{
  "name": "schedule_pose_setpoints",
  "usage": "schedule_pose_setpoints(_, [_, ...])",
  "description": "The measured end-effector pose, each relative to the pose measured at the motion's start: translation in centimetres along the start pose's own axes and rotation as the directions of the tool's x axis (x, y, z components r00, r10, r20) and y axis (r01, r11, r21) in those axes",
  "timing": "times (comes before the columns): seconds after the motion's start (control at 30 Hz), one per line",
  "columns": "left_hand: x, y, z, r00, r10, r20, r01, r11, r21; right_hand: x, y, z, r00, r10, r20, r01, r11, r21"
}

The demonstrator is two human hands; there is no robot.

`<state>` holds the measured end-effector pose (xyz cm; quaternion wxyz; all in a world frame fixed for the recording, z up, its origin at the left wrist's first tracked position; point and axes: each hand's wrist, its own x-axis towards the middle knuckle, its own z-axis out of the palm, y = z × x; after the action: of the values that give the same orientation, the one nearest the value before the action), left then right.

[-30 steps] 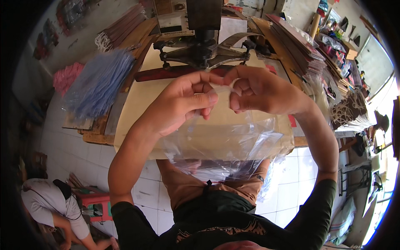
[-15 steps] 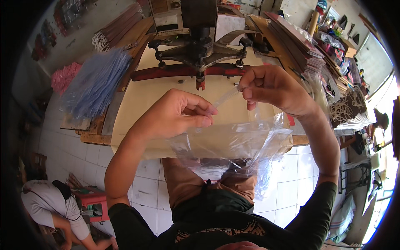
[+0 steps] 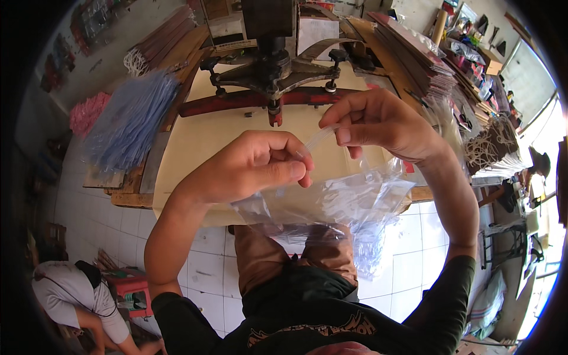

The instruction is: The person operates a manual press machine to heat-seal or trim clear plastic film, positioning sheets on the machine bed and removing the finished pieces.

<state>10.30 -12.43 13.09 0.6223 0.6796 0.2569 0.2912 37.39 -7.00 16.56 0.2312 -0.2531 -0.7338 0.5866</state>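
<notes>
Here the right hand (image 3: 378,127) has closed in on the left hand (image 3: 254,165), the gap narrower than half a second ago, thumb and index pinching one end of the clear strip (image 3: 321,136). At the other end the left fingers are curled in, their exact grip hard to tell, while below, the clear plastic sheet (image 3: 331,204) still drapes across the tan board's (image 3: 198,157) near edge.

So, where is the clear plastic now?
Head view, just right of centre: the clear plastic is below the left hand and right hand, over the near edge of the tan sheet.
</notes>
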Motion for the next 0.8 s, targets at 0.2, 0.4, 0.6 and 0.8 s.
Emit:
schedule_pose_setpoints(0.2, [0.1, 0.7, 0.3, 0.995, -0.066, -0.069, 0.055, 0.987, -0.149, 0.5, 0.2, 0.2, 0.999, -0.038, 0.019, 0.034, 0.983, 0.183])
schedule_pose_setpoints(0.4, [0.2, 0.0, 1.0, 0.998, -0.023, -0.062, 0.013, 0.990, -0.143, -1.0, 0.3, 1.0, 1.000, 0.007, -0.028, -0.001, 0.976, 0.217])
schedule_pose_setpoints(0.6, [-0.2, -1.2, 1.0, 0.994, 0.005, -0.112, -0.029, 0.977, -0.210, -0.9, 1.4, 1.8, 0.993, 0.116, -0.023, -0.109, 0.972, 0.206])
schedule_pose_setpoints(0.8, [-1.4, -1.1, 0.7, 0.999, -0.024, -0.035, 0.021, 0.996, -0.090, -1.9, 0.9, 2.1, 0.983, 0.179, -0.040, -0.172, 0.976, 0.134])
